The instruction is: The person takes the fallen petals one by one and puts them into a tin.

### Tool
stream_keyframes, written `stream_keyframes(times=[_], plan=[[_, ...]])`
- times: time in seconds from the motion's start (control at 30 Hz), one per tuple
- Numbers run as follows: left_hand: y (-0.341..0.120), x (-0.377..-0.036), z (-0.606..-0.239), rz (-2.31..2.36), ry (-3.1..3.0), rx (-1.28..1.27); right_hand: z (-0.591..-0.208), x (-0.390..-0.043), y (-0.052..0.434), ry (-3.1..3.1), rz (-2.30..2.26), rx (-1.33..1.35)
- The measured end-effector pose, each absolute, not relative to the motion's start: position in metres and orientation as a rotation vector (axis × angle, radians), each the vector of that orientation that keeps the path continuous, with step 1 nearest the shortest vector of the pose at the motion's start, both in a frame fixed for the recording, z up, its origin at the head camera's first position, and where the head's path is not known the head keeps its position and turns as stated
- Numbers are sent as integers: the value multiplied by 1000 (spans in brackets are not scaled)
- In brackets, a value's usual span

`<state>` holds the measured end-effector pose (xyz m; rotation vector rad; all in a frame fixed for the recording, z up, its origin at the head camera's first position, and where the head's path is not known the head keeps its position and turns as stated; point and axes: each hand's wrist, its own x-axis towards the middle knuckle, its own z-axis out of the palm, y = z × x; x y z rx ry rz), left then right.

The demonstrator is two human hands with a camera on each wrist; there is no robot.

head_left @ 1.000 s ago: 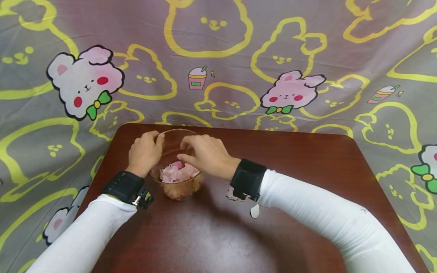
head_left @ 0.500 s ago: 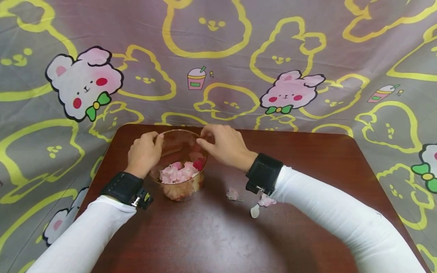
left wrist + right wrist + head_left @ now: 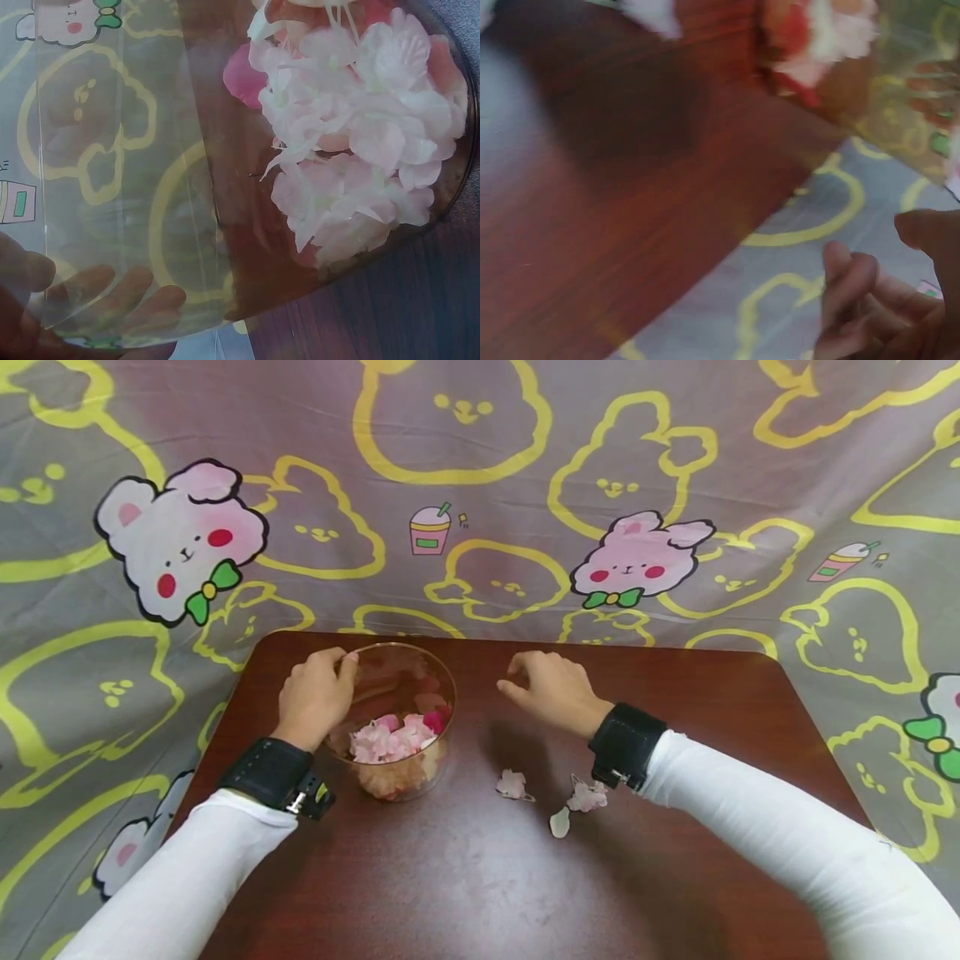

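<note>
A clear glass bowl [image 3: 447,687] stands on the dark wooden table [image 3: 480,877], left of centre, and holds pink and white flower petals [image 3: 392,740]. My left hand [image 3: 324,687] grips the bowl's left rim, thumb over the edge. In the left wrist view its fingers [image 3: 112,296] show through the glass wall [image 3: 127,187], beside the petals [image 3: 352,142]. My right hand [image 3: 546,683] hovers just right of the bowl, fingers loosely curled and holding nothing. The right wrist view is blurred: curled fingers [image 3: 855,300] and the bowl [image 3: 832,45] at the top.
Three loose petals lie on the table near my right wrist: one [image 3: 512,785], another [image 3: 587,795] and a small pale one [image 3: 559,822]. A grey cartoon-print cloth [image 3: 480,485] hangs behind and around the table.
My right hand has lifted off the bowl's rim and moved right, away from the bowl, uncovering the loose petals. The left hand has kept its grip.
</note>
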<state>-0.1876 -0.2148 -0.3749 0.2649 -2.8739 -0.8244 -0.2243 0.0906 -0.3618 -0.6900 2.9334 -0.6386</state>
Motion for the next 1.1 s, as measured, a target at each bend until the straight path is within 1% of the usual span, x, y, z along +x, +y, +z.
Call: stream_keyframes(times=[0.3,0.57,1.1], plan=[[-217,-187,-375,-821,-2880,259,-396,-219,130,2746,-284,-598],[-217,-188,-376,-823,-2897,258,-420,-207,152,2589,18,-504],[-216,-189,-375,-819,-2889,249,-435,-188,161,2575,168,-556]])
